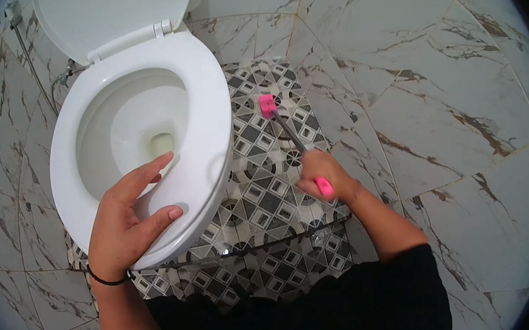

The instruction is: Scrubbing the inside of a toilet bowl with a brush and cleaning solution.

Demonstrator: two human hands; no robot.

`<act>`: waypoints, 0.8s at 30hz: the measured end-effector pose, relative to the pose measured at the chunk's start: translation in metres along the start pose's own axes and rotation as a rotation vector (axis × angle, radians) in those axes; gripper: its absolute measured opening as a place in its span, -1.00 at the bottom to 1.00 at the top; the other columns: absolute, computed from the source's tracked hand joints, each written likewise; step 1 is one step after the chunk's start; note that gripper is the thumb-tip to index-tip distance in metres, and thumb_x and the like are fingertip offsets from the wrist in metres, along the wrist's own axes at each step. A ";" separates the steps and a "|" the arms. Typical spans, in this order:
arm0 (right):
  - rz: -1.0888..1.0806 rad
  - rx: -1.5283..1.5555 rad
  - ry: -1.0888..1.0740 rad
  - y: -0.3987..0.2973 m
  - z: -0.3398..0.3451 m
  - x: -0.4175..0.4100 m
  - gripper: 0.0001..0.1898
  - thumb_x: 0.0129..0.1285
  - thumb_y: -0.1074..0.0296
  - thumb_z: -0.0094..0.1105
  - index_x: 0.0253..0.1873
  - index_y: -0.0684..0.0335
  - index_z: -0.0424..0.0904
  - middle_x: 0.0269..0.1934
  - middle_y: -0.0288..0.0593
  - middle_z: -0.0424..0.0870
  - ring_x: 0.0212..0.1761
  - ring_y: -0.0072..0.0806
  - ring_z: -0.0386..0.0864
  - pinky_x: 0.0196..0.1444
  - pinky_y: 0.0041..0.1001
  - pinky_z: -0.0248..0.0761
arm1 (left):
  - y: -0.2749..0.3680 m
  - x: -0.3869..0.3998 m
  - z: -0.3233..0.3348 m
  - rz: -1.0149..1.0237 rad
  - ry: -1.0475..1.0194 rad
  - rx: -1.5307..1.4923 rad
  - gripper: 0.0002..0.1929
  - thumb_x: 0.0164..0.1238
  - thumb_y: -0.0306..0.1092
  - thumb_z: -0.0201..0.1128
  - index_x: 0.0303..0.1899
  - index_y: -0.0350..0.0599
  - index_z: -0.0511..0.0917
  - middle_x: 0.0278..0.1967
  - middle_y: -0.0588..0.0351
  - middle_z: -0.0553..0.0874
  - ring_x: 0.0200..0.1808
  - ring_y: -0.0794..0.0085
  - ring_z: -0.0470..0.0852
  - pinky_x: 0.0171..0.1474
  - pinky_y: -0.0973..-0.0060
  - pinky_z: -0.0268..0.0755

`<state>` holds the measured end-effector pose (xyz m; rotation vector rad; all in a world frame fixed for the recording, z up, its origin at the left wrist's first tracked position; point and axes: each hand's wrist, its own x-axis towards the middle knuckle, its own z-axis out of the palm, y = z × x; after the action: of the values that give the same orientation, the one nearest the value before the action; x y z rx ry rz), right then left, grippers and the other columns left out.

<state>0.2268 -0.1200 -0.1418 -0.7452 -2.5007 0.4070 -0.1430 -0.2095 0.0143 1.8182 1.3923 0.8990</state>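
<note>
My left hand [126,220] is over the front of the white toilet seat [210,98], thumb and fingers apart, holding nothing; whether it touches the seat I cannot tell. The seat is down on the toilet, and pale yellowish water shows at the bottom of the bowl [117,118]. To the right of the toilet, my right hand [321,173] grips the handle of a brush-like tool [291,132]. Its shaft is grey, with a pink handle end and a pink head. The head is above or against the patterned floor; contact is unclear.
The toilet lid [120,15] is raised at the back. A hose [33,69] and a metal valve [66,75] are on the left wall. Black-and-white patterned tiles [266,184] form a raised floor with a front edge. Marble-look wall tiles [433,97] stand at the right.
</note>
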 end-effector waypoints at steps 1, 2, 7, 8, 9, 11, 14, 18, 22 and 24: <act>0.030 0.013 0.020 -0.014 -0.004 -0.012 -0.74 0.00 0.29 0.35 -0.60 0.19 0.45 -0.57 -0.13 0.49 -0.42 -0.14 0.49 -0.30 -0.25 0.37 | 0.000 0.001 -0.001 0.021 -0.015 -0.009 -0.36 0.05 -0.34 0.48 0.25 -0.14 0.52 0.01 -0.01 0.68 0.00 0.33 0.56 0.16 0.40 0.38; 0.004 0.092 0.002 -0.019 -0.008 -0.021 -0.77 -0.01 0.31 0.34 -0.59 0.19 0.46 -0.58 -0.13 0.48 -0.43 -0.14 0.48 -0.31 -0.25 0.36 | -0.001 0.002 -0.002 -0.017 -0.027 -0.021 -0.36 0.05 -0.34 0.48 0.25 -0.14 0.52 0.01 -0.01 0.68 0.00 0.33 0.56 0.16 0.40 0.38; 0.192 -0.069 0.227 0.050 -0.006 -0.016 -0.84 0.04 0.41 0.28 -0.53 0.24 0.50 -0.53 -0.10 0.52 -0.42 -0.11 0.49 -0.32 -0.27 0.38 | -0.003 0.002 0.001 0.016 0.000 0.016 -0.34 0.03 -0.28 0.48 0.26 -0.11 0.52 0.02 0.01 0.68 0.00 0.33 0.56 0.20 0.37 0.32; 0.156 -0.030 0.333 0.066 -0.003 -0.010 -0.84 0.07 0.41 0.27 -0.52 0.26 0.50 -0.52 -0.09 0.52 -0.42 -0.10 0.49 -0.32 -0.26 0.38 | -0.003 0.001 0.002 0.014 0.015 0.031 -0.35 0.05 -0.25 0.46 0.26 -0.08 0.52 0.03 0.02 0.68 0.00 0.33 0.56 0.22 0.36 0.30; 0.240 -0.052 0.289 0.075 0.001 -0.004 -0.84 0.07 0.41 0.27 -0.52 0.26 0.50 -0.52 -0.09 0.52 -0.42 -0.10 0.49 -0.32 -0.26 0.38 | -0.003 0.000 0.003 -0.004 0.007 -0.001 -0.35 0.05 -0.25 0.46 0.26 -0.08 0.52 0.03 0.02 0.68 0.00 0.33 0.56 0.22 0.36 0.30; 0.132 0.011 0.259 0.076 0.001 0.001 -0.81 0.10 0.35 0.28 -0.50 0.27 0.51 -0.54 -0.07 0.48 -0.42 -0.07 0.49 -0.32 -0.22 0.38 | -0.003 -0.002 0.005 0.014 0.048 0.044 -0.36 0.06 -0.23 0.46 0.27 -0.04 0.53 0.04 0.03 0.68 0.00 0.32 0.55 0.22 0.35 0.31; 0.237 -0.029 0.151 0.021 -0.009 -0.020 -0.78 0.10 0.30 0.28 -0.52 0.26 0.52 -0.56 -0.09 0.48 -0.42 -0.09 0.50 -0.30 -0.20 0.38 | -0.002 -0.005 0.008 0.031 0.035 0.091 -0.36 0.06 -0.28 0.46 0.26 -0.06 0.52 0.06 -0.02 0.68 0.03 0.29 0.59 0.20 0.37 0.36; 0.159 -0.011 -0.151 -0.068 -0.031 -0.078 -0.78 0.03 0.28 0.31 -0.58 0.20 0.52 -0.61 -0.12 0.48 -0.41 -0.09 0.50 -0.21 -0.15 0.40 | -0.001 -0.004 0.009 0.067 0.005 0.225 -0.37 0.05 -0.33 0.47 0.25 -0.08 0.52 0.08 -0.07 0.67 0.07 0.24 0.63 0.18 0.42 0.40; 0.040 -0.008 0.111 -0.046 -0.029 -0.091 -0.82 0.02 0.37 0.25 -0.59 0.19 0.47 -0.62 -0.12 0.43 -0.44 -0.08 0.45 -0.24 -0.17 0.38 | 0.000 0.000 0.010 0.052 -0.030 0.147 -0.37 0.07 -0.29 0.47 0.25 -0.07 0.52 0.10 -0.07 0.66 0.08 0.20 0.64 0.21 0.39 0.39; 0.155 -0.141 0.022 -0.002 -0.026 -0.076 -0.80 0.05 0.38 0.21 -0.59 0.21 0.44 -0.58 -0.11 0.47 -0.41 -0.09 0.45 -0.26 -0.17 0.38 | 0.000 0.000 0.011 0.048 -0.015 0.235 -0.39 0.08 -0.27 0.45 0.25 -0.07 0.52 0.12 -0.06 0.66 0.09 0.16 0.63 0.22 0.36 0.38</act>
<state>0.2956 -0.1619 -0.1480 -0.9978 -2.4787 0.2756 -0.1345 -0.2109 0.0083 2.0356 1.5022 0.7705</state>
